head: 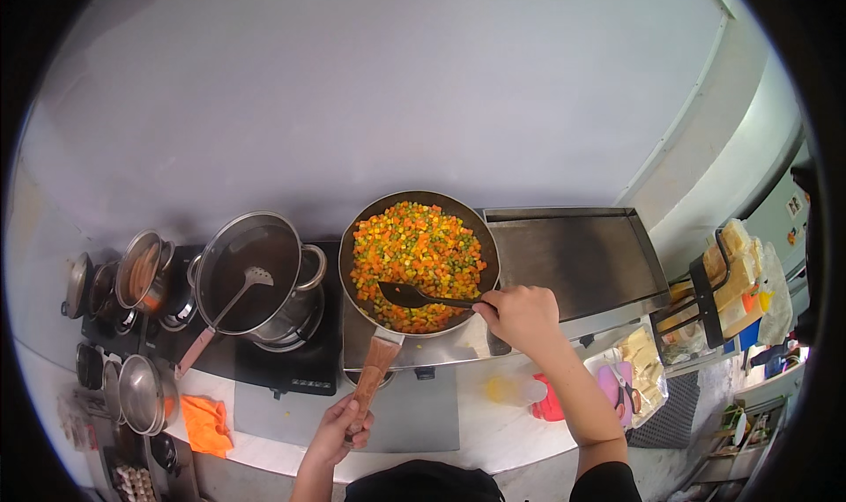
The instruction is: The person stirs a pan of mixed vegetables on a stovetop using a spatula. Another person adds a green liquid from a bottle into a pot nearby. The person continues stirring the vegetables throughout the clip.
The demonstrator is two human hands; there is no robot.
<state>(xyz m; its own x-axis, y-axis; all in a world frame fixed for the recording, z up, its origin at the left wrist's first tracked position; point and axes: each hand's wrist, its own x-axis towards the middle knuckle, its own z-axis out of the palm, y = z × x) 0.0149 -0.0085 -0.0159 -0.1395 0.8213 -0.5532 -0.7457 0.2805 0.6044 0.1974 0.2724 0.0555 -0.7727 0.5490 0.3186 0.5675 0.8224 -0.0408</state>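
My left hand (340, 426) grips the brown wooden handle (373, 386) of a large frying pan (342, 261) near its end. Diced carrots, corn and green peas (416, 251) fill the pan. A black spatula (403, 295) rests with its blade among the vegetables at the near side, and my right hand (522, 313) is closed around its handle, just past the pan's right rim. Beneath the pan lies the left part of a steel griddle (575, 257).
To the left, a steel pot of dark liquid (251, 257) holds a skimmer (258, 277). Beyond it stands a pot with sausages (144, 270). An orange cloth (206, 426) lies on the counter's front. At right are scissors (624, 396), a red-capped bottle (545, 396) and bagged bread (733, 270).
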